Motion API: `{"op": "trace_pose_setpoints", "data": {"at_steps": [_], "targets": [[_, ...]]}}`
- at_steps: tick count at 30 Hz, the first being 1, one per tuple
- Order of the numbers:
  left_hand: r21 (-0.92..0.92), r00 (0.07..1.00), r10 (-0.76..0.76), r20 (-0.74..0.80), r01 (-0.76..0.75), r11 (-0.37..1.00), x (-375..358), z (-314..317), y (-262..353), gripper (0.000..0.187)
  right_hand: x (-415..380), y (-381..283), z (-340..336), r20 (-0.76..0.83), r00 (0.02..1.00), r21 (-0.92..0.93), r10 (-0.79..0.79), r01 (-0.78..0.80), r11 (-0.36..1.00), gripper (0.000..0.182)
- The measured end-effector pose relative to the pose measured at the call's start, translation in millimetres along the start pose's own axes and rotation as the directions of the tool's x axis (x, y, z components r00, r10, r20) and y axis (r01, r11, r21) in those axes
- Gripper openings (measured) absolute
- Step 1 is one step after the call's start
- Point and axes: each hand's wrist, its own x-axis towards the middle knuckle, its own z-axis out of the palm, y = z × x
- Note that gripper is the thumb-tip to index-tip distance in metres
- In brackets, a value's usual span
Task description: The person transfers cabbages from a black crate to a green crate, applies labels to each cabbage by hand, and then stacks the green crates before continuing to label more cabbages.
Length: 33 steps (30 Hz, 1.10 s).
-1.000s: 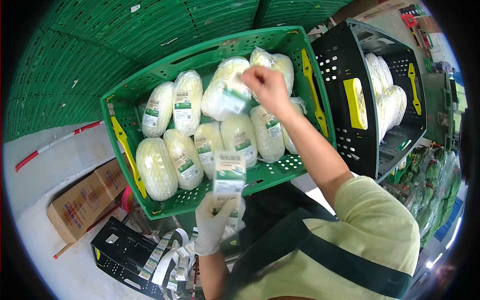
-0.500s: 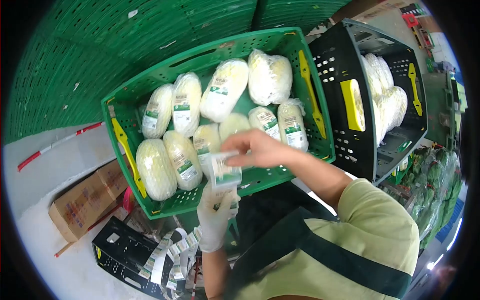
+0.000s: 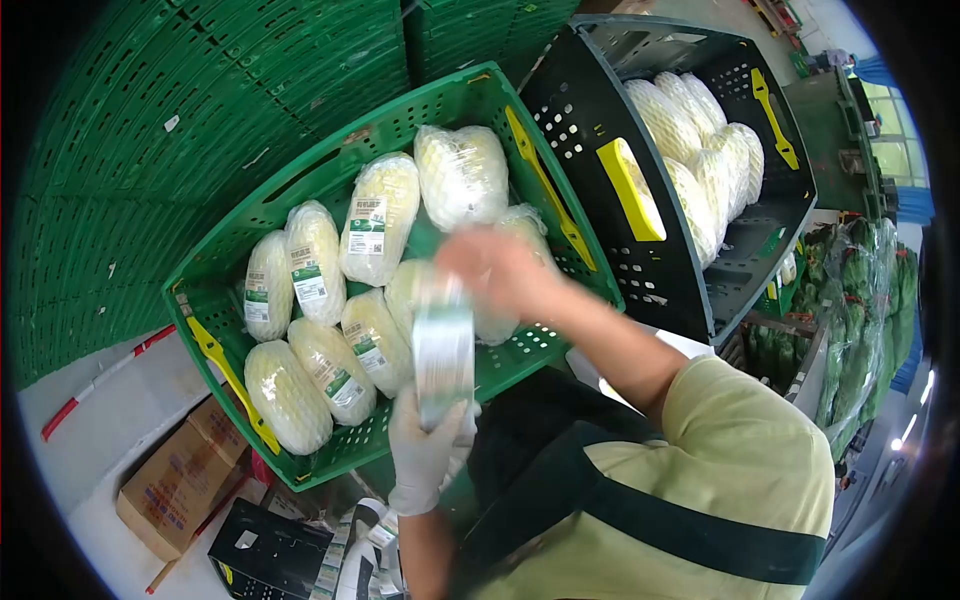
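Note:
My left hand (image 3: 428, 445), in a white glove, is closed around the lower end of a strip of printed labels (image 3: 444, 350). The strip stands up from it, white with green and brown print, blurred at its top. My bare right hand (image 3: 495, 270) is at the strip's upper end, smeared by motion, so its finger grip cannot be made out. Under both hands is a green crate (image 3: 345, 470) of wrapped napa cabbages. Several carry labels, such as one cabbage (image 3: 380, 220) at the back; another, front-left cabbage (image 3: 288, 398), shows no label. My right hand partly hides the cabbages at right.
A black crate (image 3: 680, 310) with netted cabbages (image 3: 700, 140) stands at the right. Behind rise stacked green crates (image 3: 200, 200). At lower left are a cardboard box (image 3: 180, 480), a black crate (image 3: 265, 545) and loose label strips (image 3: 365, 550). Bagged green vegetables (image 3: 860, 320) are far right.
The view has turned, so the crates appear tilted and farther left. My right hand has moved up from the label strip's middle to its upper end, and more of the strip shows above my left hand.

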Motion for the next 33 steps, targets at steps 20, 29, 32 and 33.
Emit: {"op": "trace_pose_setpoints", "data": {"at_steps": [20, 29, 32, 33], "targets": [[-0.063, 0.985, 0.039, -0.168, -0.051, 0.997, -47.0, -59.8, -62.9, 0.02, 30.6, 34.8, 17.7, 0.323, 0.859, -0.368, 0.398, -0.273, 0.889, 0.064], [-0.035, 0.859, 0.243, -0.451, -0.289, 0.957, -95.8, -85.7, -69.1, 0.022, -50.6, -108.8, 108.3, 0.791, 0.61, 0.202, 0.058, -0.349, 0.915, 0.021], [0.074, 0.901, 0.25, -0.355, -0.24, 0.968, -104.8, -123.1, -111.4, 0.014, -80.9, -131.8, 123.5, 0.663, 0.748, 0.22, -0.003, -0.191, 0.957, 0.017], [0.145, 0.881, 0.29, -0.374, -0.253, 0.956, -109.0, -127.1, -113.8, 0.012, -88.4, -134.8, 127.9, 0.599, 0.799, 0.205, -0.052, -0.091, 0.975, 0.015]]}}
